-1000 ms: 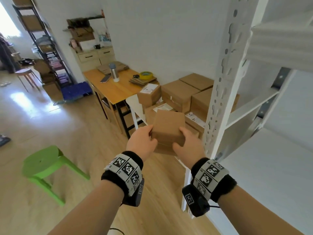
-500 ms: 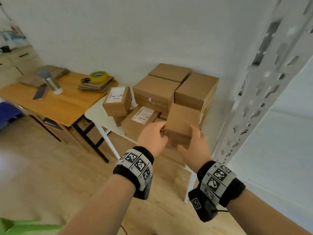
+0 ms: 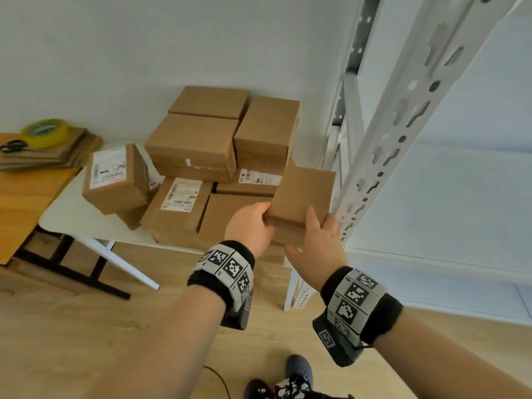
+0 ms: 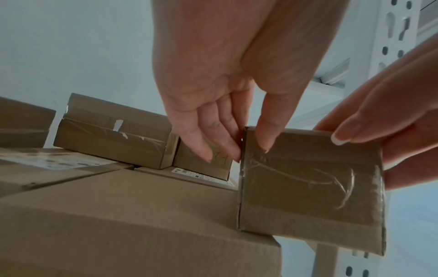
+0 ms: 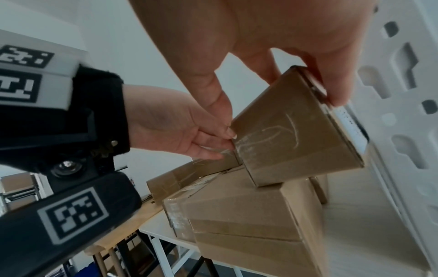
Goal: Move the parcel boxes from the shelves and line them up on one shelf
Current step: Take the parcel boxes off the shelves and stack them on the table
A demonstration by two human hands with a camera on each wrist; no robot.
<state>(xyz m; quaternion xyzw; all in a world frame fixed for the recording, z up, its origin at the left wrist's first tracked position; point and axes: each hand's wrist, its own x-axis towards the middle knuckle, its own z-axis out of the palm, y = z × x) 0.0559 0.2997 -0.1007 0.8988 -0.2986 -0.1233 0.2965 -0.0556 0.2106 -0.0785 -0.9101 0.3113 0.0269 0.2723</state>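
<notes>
I hold a small brown parcel box (image 3: 302, 197) between both hands, in front of the box pile and just left of the white rack upright (image 3: 403, 125). My left hand (image 3: 266, 214) grips its left side, thumb on the taped face (image 4: 308, 187). My right hand (image 3: 312, 223) holds its right side, fingers curled round the far edge (image 5: 296, 135). The box is tilted, and its low corner is very close to a larger box (image 5: 237, 202) in the pile; whether they touch I cannot tell. A white shelf board (image 3: 460, 197) lies to the right.
Several brown parcel boxes (image 3: 195, 145), some with labels, are stacked on a white table (image 3: 72, 217) against the wall. A wooden desk (image 3: 26, 197) at the left carries a tape roll (image 3: 46, 132) and scissors (image 3: 13, 145). My feet (image 3: 296, 370) stand on the wood floor.
The view has swung right and closer to the box pile. Both hands have carried the small box rightward, nearer the rack upright, keeping their hold on it.
</notes>
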